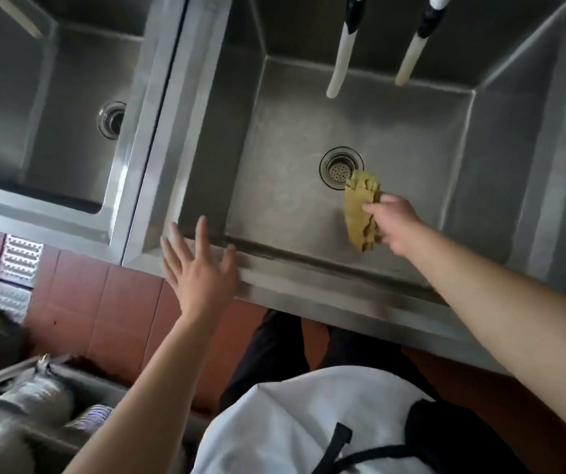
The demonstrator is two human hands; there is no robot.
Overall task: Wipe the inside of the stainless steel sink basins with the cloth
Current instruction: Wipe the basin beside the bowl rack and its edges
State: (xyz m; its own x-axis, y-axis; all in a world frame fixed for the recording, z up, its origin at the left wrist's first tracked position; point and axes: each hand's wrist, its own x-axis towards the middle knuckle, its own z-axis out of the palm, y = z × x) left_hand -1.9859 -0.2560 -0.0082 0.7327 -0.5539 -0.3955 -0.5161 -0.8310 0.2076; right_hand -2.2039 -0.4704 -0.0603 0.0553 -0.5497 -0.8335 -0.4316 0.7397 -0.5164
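Two stainless steel sink basins lie side by side: the right basin (411,131) below me and the left basin (62,97). My right hand (396,224) reaches into the right basin and grips a crumpled yellow cloth (360,213), which hangs just right of the round drain strainer (339,169). My left hand (199,268) hovers with fingers spread over the front rim (309,282) of the right basin, near its front left corner, holding nothing.
Two white faucet hoses (341,53) (411,56) hang over the back of the right basin. The left basin has its own drain (112,119). Red floor tiles (110,309) and a metal floor grate (18,268) lie below; a crate with metal dishes (32,398) stands at lower left.
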